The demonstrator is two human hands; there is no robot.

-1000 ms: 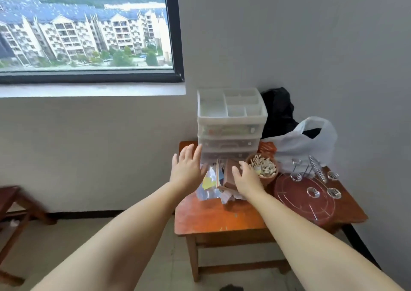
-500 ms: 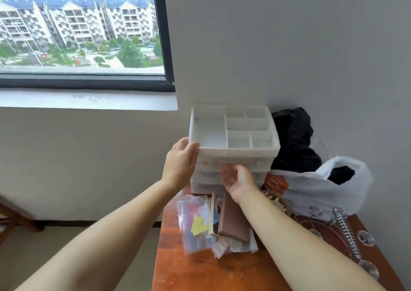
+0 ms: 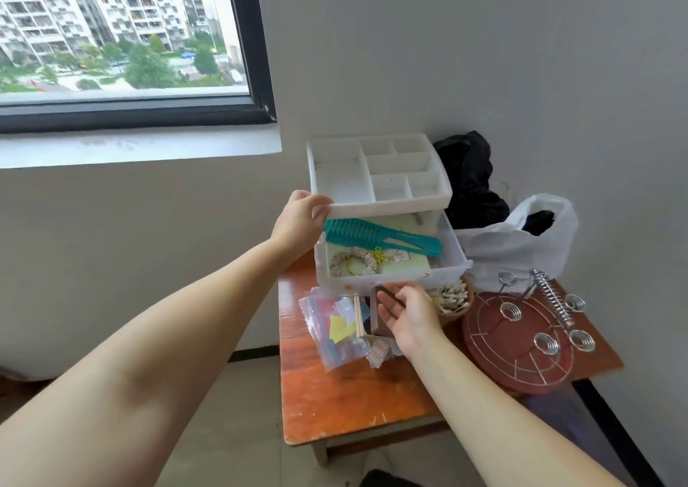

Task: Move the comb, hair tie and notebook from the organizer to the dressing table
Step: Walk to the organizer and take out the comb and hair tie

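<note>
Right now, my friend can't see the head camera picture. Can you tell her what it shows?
A person has the top drawer of a white plastic organizer pulled open over an orange wooden table. Inside lie a teal comb, a scrunchie hair tie and a pale green notebook. The left hand steadies the organizer's corner; the right hand is below the drawer front.

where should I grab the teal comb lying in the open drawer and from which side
Take the comb by its narrow handle end, on the right, coming from above. It lies flat across the open drawer, teeth end tucked near the left hand under the organizer's top tray.
</note>
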